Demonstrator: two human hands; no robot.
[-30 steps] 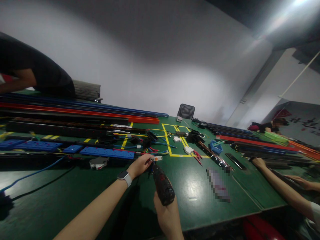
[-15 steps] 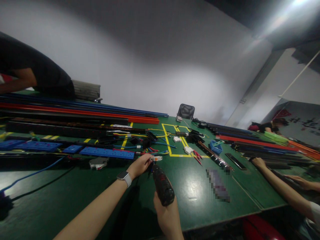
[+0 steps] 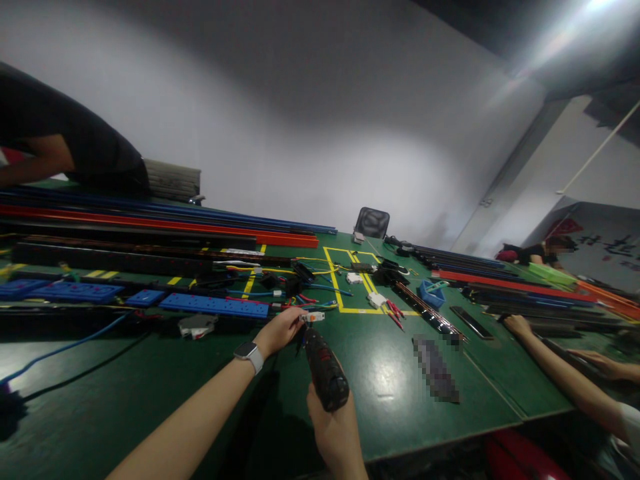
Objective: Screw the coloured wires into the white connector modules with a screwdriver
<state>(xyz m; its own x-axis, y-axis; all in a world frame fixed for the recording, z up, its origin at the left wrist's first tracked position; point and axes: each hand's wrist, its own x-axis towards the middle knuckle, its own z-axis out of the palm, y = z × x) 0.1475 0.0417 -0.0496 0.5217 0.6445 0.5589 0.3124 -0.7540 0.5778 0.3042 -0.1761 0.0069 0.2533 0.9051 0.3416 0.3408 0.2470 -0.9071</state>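
White and orange, small, blocky connector [image 3: 313,317]: at the fingertips of our left hand [image 3: 286,331], which pinches it above the green table [image 3: 390,373]. Black, rounded power screwdriver [image 3: 326,370]: gripped in our right hand [image 3: 334,417], fingers wrapped round its handle, nose close under the connector. Blue, long, flat socket strip [image 3: 215,305]: left of the hands. Blue, open-topped box [image 3: 432,295]: farther right, well apart.

Left forearm [image 3: 200,413], extended diagonally upward from the lower left, with a pale-banded watch at the wrist. Left hand [image 3: 286,328], at the forearm's end, fingers bent together in a pinch and directed to the right. Right hand [image 3: 333,423], raised from the bottom edge, fingers curled in a closed grip, its wrist beneath it, bare.
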